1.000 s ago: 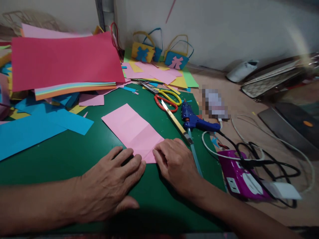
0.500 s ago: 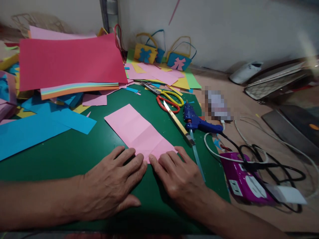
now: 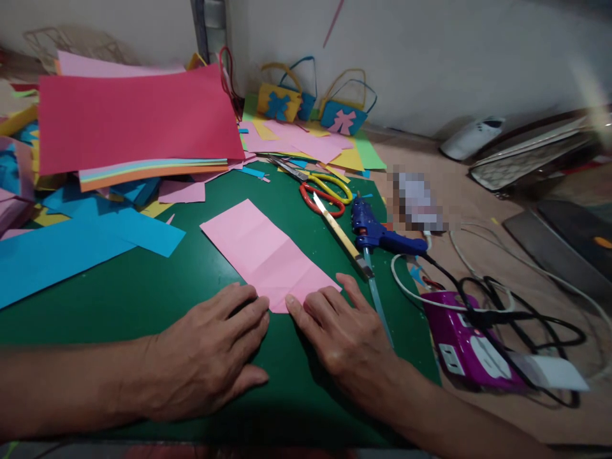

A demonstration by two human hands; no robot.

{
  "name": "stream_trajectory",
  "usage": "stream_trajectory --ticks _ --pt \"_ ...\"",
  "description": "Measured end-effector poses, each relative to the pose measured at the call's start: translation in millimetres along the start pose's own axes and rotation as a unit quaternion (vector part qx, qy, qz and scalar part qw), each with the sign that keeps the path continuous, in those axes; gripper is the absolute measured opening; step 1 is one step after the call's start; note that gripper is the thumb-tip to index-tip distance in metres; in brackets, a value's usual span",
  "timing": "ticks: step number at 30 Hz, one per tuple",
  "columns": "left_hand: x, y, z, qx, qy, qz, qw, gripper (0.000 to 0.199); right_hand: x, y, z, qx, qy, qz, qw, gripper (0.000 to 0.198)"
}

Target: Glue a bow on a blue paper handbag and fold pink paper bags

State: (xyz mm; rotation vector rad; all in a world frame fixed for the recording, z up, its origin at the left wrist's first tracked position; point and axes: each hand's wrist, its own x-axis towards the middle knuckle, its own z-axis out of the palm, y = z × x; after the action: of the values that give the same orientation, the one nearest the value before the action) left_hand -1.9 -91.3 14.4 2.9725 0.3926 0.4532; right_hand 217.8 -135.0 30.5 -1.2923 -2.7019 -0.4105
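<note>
Pale grey wall [image 3: 421,64], green tabletop [image 3: 119,299], dim light

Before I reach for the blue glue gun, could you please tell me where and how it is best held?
Probably by the handle of the blue glue gun, coming from the right: the gun lies with its handle pointing right, clear of the nozzle and the cutter on its left. Mind the black cable at the handle's end.

Pink paper [image 3: 268,245] is standing out on the green desk [image 3: 157,287].
Near its right edge, the glue gun [image 3: 371,234] is showing deep blue; towards the far edge, scissor handles [image 3: 329,192] are showing red and yellow, a sheet [image 3: 138,121] crimson.
</note>
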Motion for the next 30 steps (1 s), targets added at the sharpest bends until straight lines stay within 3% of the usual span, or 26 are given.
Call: stream_trajectory --ticks 5,9,14,17,21,30 --pt "5.0 -0.4 -1.3 0.003 -0.070 -0.026 0.997 0.053 -0.8 1.3 3.6 0.037 0.013 0.018 0.999 0.034" --pt "6.7 -0.5 -1.9 0.011 -0.084 -0.022 0.996 0.052 2.3 6.6 8.6 0.134 0.013 0.128 0.983 0.028" --pt "6.4 0.7 -3.1 0.014 -0.087 -0.027 0.996 0.051 12.4 13.7 4.6 0.216 -0.059 0.237 0.945 0.015" --pt "6.4 1.3 -3.1 0.014 -0.088 -0.030 0.996 0.051 18.6 13.9 -0.8 0.245 -0.085 0.253 0.932 0.007" --pt "6.2 1.4 -2.0 0.014 -0.089 -0.034 0.995 0.051 23.0 12.2 -0.4 0.271 -0.072 0.254 0.926 0.014" --pt "5.7 0.2 -1.7 0.002 -0.083 -0.030 0.996 0.050 18.3 7.3 13.2 0.206 -0.017 0.212 0.955 0.013"
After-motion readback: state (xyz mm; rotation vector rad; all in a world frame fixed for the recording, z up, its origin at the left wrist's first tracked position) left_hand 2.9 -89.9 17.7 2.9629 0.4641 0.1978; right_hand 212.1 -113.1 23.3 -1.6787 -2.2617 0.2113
